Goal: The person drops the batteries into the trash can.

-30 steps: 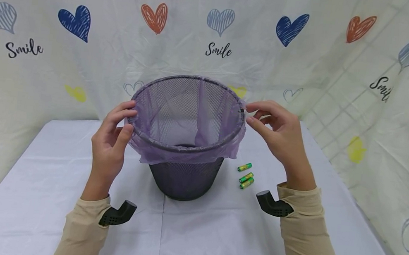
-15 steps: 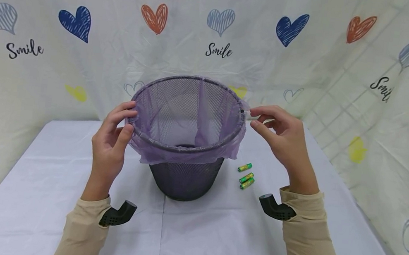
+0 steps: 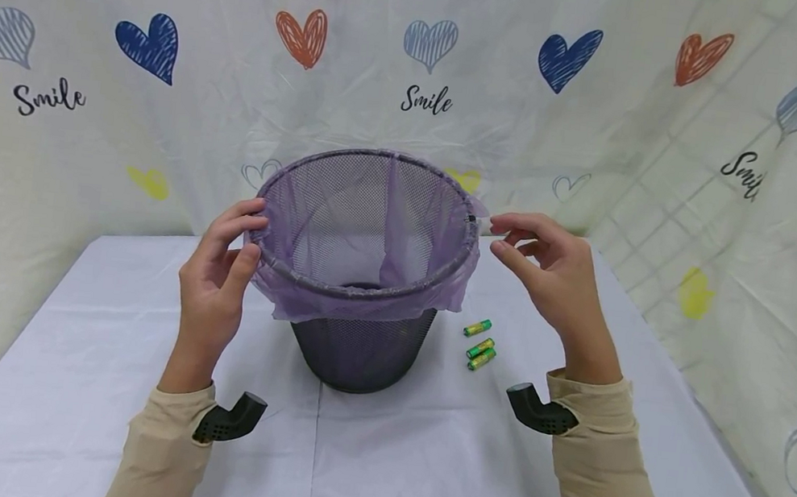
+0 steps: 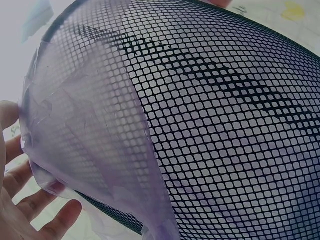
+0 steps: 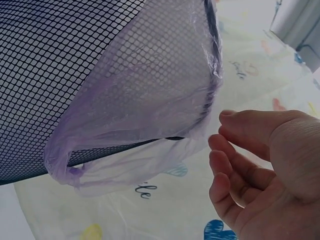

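Note:
A black wire-mesh wastebasket point(image 3: 358, 358) stands upright on the table, lined with a thin purple trash bag point(image 3: 356, 305) folded out over its rim. My left hand point(image 3: 217, 270) rests at the left side of the rim; in the left wrist view its spread fingers point(image 4: 32, 202) lie against the bag. Just right of the rim hovers my right hand point(image 3: 549, 272), fingers loosely bent and nothing between them. The right wrist view shows its thumb apart from the bag point(image 5: 125, 105). A small dark bit of rim point(image 3: 470, 218) shows uncovered there.
Three green and yellow batteries point(image 3: 481, 348) lie on the white-covered table point(image 3: 405, 460), right of the basket. Behind hangs a white curtain point(image 3: 355, 106) printed with hearts and "Smile". Each sleeve carries a black curved wrist mount point(image 3: 541, 413).
My right hand has drawn away from the rim, slightly to the right and down. The left hand, basket and batteries have stayed in place.

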A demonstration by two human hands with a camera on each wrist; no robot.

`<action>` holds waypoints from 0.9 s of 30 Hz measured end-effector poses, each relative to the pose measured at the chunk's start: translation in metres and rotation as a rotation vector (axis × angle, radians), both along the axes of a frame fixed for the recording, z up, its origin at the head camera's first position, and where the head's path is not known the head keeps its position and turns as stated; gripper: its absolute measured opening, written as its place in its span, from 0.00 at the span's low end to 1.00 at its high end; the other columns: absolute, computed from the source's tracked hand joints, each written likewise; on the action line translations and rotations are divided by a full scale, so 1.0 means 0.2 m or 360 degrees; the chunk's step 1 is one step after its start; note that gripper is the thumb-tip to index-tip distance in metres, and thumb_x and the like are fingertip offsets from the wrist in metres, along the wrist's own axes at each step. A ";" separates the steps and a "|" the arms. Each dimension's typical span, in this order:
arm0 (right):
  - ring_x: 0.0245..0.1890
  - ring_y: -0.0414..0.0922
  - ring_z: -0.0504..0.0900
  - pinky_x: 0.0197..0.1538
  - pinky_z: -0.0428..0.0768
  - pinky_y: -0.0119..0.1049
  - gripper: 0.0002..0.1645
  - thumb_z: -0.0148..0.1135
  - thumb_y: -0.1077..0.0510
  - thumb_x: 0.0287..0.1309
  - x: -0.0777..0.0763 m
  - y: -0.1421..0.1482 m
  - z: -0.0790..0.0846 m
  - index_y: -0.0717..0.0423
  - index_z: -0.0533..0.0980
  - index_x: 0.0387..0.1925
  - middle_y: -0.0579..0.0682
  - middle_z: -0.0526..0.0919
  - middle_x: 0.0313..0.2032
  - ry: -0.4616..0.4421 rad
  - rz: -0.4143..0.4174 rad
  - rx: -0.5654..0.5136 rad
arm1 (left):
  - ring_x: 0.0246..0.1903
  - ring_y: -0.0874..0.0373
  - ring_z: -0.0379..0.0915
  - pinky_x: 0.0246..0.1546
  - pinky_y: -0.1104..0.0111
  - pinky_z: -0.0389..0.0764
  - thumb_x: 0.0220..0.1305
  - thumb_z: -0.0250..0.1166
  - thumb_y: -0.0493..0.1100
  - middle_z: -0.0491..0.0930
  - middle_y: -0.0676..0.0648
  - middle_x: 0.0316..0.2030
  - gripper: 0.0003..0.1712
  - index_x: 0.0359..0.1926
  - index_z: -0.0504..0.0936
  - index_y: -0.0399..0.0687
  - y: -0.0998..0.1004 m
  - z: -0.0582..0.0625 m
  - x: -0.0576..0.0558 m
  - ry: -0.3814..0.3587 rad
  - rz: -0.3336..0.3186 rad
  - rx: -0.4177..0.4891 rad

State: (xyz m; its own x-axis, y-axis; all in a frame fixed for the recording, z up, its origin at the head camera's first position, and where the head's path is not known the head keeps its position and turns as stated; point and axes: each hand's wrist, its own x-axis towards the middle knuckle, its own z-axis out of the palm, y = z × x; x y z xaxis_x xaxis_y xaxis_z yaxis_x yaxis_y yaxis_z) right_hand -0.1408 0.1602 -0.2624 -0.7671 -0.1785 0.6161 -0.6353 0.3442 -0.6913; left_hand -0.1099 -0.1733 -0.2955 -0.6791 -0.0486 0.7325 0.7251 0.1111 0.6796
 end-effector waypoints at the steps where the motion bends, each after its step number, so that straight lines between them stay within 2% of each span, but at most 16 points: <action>1: 0.35 0.41 0.76 0.40 0.75 0.25 0.15 0.60 0.70 0.51 0.00 0.00 0.00 0.68 0.76 0.43 0.57 0.80 0.38 0.0000 0.0000 0.0000 | 0.63 0.47 0.59 0.52 0.72 0.71 0.62 0.50 0.30 0.66 0.33 0.59 0.17 0.51 0.69 0.23 0.00 0.00 0.00 0.0001 -0.0003 0.0004; 3: 0.35 0.41 0.77 0.39 0.75 0.25 0.15 0.60 0.70 0.51 0.00 0.00 -0.01 0.68 0.76 0.43 0.61 0.80 0.38 -0.0001 0.0005 -0.0007 | 0.63 0.47 0.59 0.52 0.72 0.71 0.62 0.50 0.30 0.66 0.33 0.59 0.17 0.51 0.69 0.23 0.00 0.00 0.00 0.0001 -0.0010 0.0014; 18: 0.35 0.40 0.76 0.39 0.74 0.23 0.15 0.60 0.69 0.51 0.01 0.03 -0.05 0.67 0.76 0.43 0.60 0.79 0.38 -0.0044 -0.0061 0.0041 | 0.63 0.47 0.59 0.51 0.73 0.71 0.63 0.50 0.30 0.66 0.33 0.59 0.17 0.51 0.69 0.23 0.00 0.00 0.00 0.0002 0.0001 -0.0001; 27: 0.34 0.41 0.77 0.38 0.75 0.23 0.14 0.60 0.70 0.51 0.00 0.05 -0.08 0.67 0.76 0.42 0.62 0.79 0.37 -0.0053 -0.0033 0.0049 | 0.63 0.47 0.59 0.52 0.73 0.71 0.63 0.50 0.30 0.66 0.32 0.59 0.17 0.51 0.70 0.23 0.00 0.00 0.00 0.0003 0.0012 -0.0011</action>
State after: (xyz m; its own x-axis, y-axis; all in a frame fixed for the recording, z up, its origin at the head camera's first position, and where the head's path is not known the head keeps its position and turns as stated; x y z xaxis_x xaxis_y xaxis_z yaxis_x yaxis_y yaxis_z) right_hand -0.1404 0.1703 -0.2785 -0.7907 -0.1807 0.5849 -0.6048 0.3784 -0.7007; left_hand -0.1103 -0.1736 -0.2960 -0.6774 -0.0487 0.7340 0.7255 0.1210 0.6775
